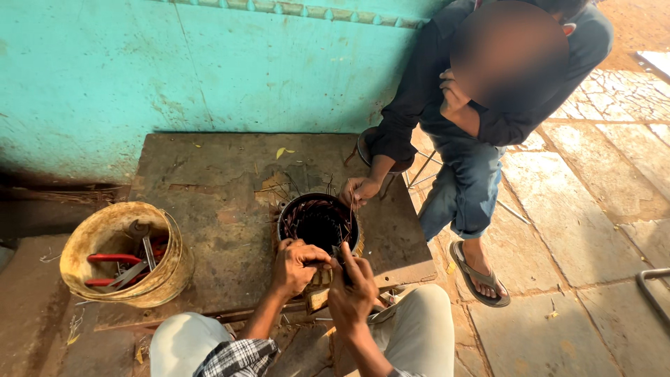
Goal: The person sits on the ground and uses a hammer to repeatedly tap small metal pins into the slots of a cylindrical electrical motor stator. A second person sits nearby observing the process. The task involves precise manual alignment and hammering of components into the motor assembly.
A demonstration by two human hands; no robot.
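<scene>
A round motor stator (318,222) with copper windings around its dark bore stands on a worn brown slab (223,209). My left hand (296,264) grips the stator's near rim, fingers curled over the windings. My right hand (352,287) is closed just beside it at the same rim, holding what looks like a small dark tool or wire; the exact item is hidden by the fingers. Another person's hand (359,190) pinches thin copper wires at the stator's far right edge.
The other person (474,119) sits on a stool at the right, a sandalled foot (480,274) on the stone floor. A dirty yellow bucket (129,255) with red-handled pliers and metal tools sits at the left. A turquoise wall (209,63) runs behind.
</scene>
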